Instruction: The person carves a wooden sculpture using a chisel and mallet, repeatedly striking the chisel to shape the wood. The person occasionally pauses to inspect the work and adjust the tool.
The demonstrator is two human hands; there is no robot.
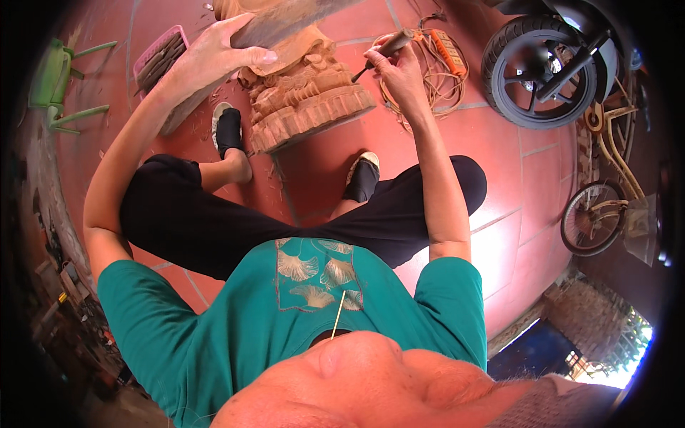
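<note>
Between my feet lies a carved wooden piece (307,100), orange-brown, with rounded relief and a ridged, scalloped base edge. My right hand (403,78) is closed around a carving chisel (392,46) with a dark wooden handle. Its thin blade slants down to the left, with the tip at the right side of the carving; I cannot tell if it touches. At the carving's upper left is my left hand (217,55), its thumb stretched out and apart from the index finger, holding nothing visible. The other fingers are partly hidden. A smooth greyish wooden surface (285,20) extends beyond that hand.
A pink basket (175,32) of dark tool handles sits at left, beside a green plastic chair (61,75). An orange power strip (448,51) and coiled cable (432,100) lie right of my right hand. Farther right stand a motorbike wheel (499,75) and a bicycle (596,214).
</note>
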